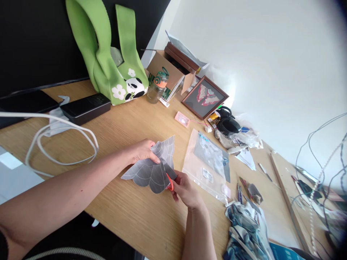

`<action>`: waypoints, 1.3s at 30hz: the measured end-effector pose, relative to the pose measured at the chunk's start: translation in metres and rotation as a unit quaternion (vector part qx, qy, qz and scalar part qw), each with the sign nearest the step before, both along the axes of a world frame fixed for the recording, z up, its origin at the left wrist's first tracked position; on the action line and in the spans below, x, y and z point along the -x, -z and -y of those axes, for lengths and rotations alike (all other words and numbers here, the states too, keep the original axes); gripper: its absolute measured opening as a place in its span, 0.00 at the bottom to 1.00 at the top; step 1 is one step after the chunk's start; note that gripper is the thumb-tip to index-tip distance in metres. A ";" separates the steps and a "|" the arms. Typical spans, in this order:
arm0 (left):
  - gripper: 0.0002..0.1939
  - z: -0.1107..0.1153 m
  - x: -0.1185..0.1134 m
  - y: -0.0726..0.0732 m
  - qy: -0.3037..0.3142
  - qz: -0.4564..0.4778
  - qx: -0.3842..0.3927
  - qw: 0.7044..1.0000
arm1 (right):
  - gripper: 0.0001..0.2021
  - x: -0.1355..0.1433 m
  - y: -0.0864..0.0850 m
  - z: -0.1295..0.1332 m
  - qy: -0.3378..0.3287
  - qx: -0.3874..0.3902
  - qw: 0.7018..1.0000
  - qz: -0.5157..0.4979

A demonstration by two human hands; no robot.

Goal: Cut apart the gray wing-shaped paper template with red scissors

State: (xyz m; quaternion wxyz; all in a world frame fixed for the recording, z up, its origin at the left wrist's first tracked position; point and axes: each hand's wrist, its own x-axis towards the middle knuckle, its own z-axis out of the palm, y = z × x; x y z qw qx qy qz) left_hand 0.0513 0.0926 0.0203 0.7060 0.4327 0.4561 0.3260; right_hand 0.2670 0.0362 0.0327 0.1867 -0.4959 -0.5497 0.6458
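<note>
Near the middle of the wooden table, my left hand pinches a grey, scallop-edged cutout with pale lines drawn on it, thumb on top. The piece looks like a butterfly or wing shape; whether it is felt or paper I cannot tell. My right hand is closed around orange-handled scissors, whose blades meet the right part of the grey piece. Most of the blades are hidden by the material. Just right of my hands lies a clear plastic bag with grey material in it.
At the back stand a green panda bag, a bottle, a cardboard box and a framed butterfly. A black box and white cable lie left. Crumpled cloth lies front right.
</note>
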 end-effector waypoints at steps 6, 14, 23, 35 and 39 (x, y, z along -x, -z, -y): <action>0.18 0.000 0.000 0.002 0.013 0.012 0.023 1.000 | 0.19 0.000 0.000 -0.001 0.004 0.000 1.000 0.002; 0.18 0.000 0.000 -0.002 0.008 0.018 0.033 0.999 | 0.20 -0.002 0.001 0.000 0.004 -0.007 1.000 0.004; 0.19 -0.002 0.001 0.001 0.006 0.016 0.036 0.999 | 0.18 -0.002 0.001 0.000 0.000 -0.002 1.000 0.002; 0.17 0.000 0.000 -0.002 0.001 -0.003 0.001 1.000 | 0.20 -0.001 0.001 0.001 -0.018 -0.008 1.000 0.021; 0.17 0.000 0.000 -0.002 0.001 -0.006 0.000 1.000 | 0.20 0.000 0.000 0.000 -0.022 -0.012 0.999 0.024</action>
